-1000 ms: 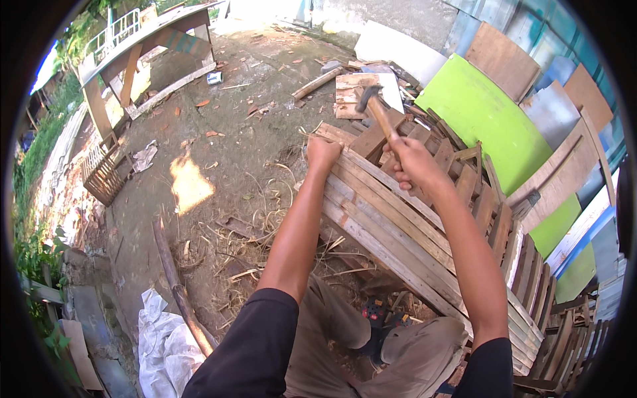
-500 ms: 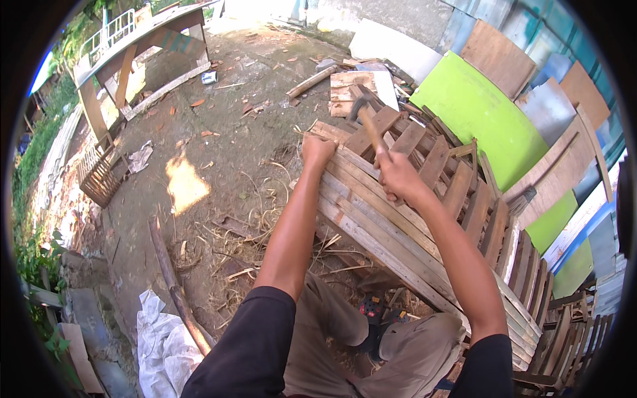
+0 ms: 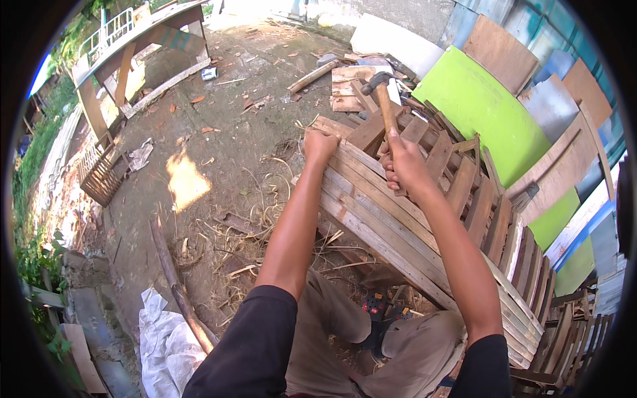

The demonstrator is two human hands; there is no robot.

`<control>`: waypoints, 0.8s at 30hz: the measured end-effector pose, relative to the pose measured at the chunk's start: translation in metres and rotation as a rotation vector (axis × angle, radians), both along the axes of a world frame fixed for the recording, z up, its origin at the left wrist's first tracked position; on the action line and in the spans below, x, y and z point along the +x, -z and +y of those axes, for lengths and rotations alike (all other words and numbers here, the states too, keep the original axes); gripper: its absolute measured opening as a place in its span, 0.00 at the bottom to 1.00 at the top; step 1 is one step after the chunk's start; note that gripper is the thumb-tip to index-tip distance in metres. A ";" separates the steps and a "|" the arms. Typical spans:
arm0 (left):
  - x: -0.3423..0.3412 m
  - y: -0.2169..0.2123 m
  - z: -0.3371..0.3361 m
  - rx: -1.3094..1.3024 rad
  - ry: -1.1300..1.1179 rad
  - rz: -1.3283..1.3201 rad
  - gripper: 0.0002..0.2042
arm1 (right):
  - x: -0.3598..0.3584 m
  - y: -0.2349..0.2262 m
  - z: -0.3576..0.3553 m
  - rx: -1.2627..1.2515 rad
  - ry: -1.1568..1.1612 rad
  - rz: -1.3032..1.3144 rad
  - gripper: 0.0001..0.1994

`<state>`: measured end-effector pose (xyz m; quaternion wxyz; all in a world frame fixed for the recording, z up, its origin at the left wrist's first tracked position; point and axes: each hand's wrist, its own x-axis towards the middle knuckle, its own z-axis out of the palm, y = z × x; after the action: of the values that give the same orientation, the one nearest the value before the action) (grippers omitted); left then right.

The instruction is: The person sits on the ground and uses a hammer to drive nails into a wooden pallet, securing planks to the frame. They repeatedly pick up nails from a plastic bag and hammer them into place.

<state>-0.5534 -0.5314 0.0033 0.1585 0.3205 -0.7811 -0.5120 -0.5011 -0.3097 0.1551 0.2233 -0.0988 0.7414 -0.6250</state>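
My right hand [image 3: 406, 166] is wrapped around the wooden handle of a hammer [image 3: 385, 109]. The hammer's dark head points away from me, above the far part of a slatted wooden crate [image 3: 405, 215]. At the crate's far left corner my left hand [image 3: 320, 146] is closed in a fist against the plank ends. Its fingers hide whatever is between them. The crate's long side planks run from that corner toward my right knee, with darker cross slats along its right side.
Green panels [image 3: 481, 109] and plywood sheets lean on the right-hand wall. A wooden bench [image 3: 142, 43] stands far left, a slatted crate [image 3: 99, 176] nearer. Wood strips litter the ground beside a long stick [image 3: 174, 278] and a white sack [image 3: 166, 338].
My right hand has lifted the hammer, its head now higher and farther right, clear of the slats. The left hand stays at the same corner.
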 end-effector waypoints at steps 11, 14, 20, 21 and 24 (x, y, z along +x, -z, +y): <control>0.006 0.002 0.000 -0.045 0.013 -0.015 0.16 | 0.006 0.020 0.000 0.313 -0.135 -0.008 0.26; 0.007 -0.003 -0.003 -0.064 0.024 -0.008 0.16 | 0.000 0.010 0.002 0.290 -0.098 -0.083 0.26; 0.007 -0.005 0.005 -0.022 0.042 -0.018 0.16 | 0.000 0.033 0.012 0.288 -0.089 0.089 0.26; 0.005 -0.005 0.004 -0.023 0.047 -0.029 0.16 | -0.001 0.025 0.014 0.417 -0.200 -0.142 0.25; 0.005 0.001 -0.004 -0.045 0.058 -0.003 0.16 | 0.001 0.019 0.011 0.103 -0.090 -0.126 0.26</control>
<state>-0.5488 -0.5351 0.0021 0.1495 0.2947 -0.8015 -0.4983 -0.5004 -0.2986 0.1365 0.3020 -0.0810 0.7519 -0.5805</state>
